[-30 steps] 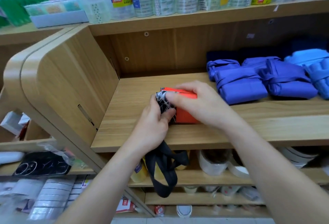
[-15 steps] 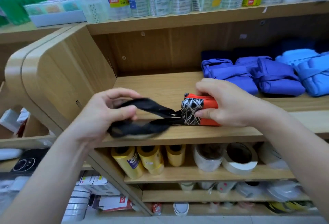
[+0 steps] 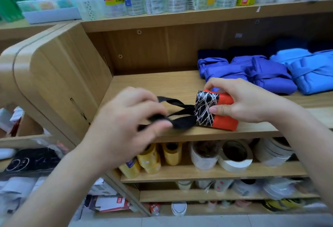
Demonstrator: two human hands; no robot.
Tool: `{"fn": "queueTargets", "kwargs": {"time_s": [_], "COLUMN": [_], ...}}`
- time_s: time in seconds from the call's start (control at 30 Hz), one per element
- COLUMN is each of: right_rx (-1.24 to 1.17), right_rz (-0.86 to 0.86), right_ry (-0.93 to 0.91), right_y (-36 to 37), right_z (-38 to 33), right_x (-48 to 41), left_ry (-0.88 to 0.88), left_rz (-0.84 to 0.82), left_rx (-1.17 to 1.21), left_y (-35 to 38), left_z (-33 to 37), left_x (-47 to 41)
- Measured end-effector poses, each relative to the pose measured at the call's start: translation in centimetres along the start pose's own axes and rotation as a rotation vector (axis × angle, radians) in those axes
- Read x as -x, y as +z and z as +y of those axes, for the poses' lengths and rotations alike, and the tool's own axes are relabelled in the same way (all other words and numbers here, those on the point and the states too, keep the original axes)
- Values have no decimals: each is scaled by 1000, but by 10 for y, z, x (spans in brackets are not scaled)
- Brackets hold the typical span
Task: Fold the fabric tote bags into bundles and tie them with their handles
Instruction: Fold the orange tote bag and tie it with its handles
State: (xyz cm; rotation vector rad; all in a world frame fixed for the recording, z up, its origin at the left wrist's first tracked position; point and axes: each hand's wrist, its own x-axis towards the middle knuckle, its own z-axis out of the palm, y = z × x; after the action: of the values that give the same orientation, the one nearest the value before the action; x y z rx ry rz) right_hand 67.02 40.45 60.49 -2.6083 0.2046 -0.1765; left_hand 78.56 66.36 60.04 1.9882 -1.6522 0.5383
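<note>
Because the tote bag bundle (image 3: 216, 111) is only thin fabric folded many times, I judge it light and soft, and it will likely spring open if you let it go. It lies near the front edge of the wooden shelf (image 3: 153, 82), with the orange part at 3 o'clock and the black patterned end at 9 o'clock. Your right hand (image 3: 246, 98) grips it, the fingers curled over the top and the thumb pressing on the patterned end. This is a good place to hold, since it keeps the folds closed.

The black handles (image 3: 182, 113) come out of the bundle toward 9 o'clock. They look like flat, limp straps, not slippery, so you can take them close to the bundle and pull them tight. Your left hand (image 3: 124, 124) pinches them between thumb and fingers. The hand is blurred, so I cannot tell how many straps it has.

One second ago both hands were together on the bundle and the handles hung down over the shelf edge. Half a second ago the left hand had them stretched out to 9 o'clock. Now that hand is closer to the bundle and the straps are gathered more tightly. The blue bundles (image 3: 270, 71) at 2 o'clock are unchanged.
</note>
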Motion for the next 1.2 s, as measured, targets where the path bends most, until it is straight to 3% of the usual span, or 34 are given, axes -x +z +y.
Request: {"fn": "queueTargets", "kwargs": {"time_s": [0.13,0.37,0.47,0.6,0.77,0.87,0.93,1.03,1.1,1.2], "right_rx": [17,-98,-81,78,190,273,307,298,277,259], "right_rz": [-6,-68,-60,39,223,342,430,560,648,737], "right_ry": [6,59,53,-32,-171,-252,-290,-365,-409,-419], "right_y": [-3,-11,-14,-13,-8,-4,-1,1,4,11], "right_z": [1,9,10,4,3,8,13,18,21,28], "right_x": [3,7,9,16,34,42,46,50,52,53], "left_ry": [172,316,230,60,-75,-215,-415,-767,-852,-934], "left_rz": [-284,-279,-304,-305,-82,-130,-341,-586,-560,-413], "left_rx": [-435,-512,-552,-414,-250,-173,-40,671,1026,1316], "left_y": [27,32,32,35,35,36,33,33,40,52], "left_z": [5,3,17,40,44,40,33,27,27,37], "left_x": [-2,-2,-12,-33,-48,-55,-65,-74,-70,-66]}}
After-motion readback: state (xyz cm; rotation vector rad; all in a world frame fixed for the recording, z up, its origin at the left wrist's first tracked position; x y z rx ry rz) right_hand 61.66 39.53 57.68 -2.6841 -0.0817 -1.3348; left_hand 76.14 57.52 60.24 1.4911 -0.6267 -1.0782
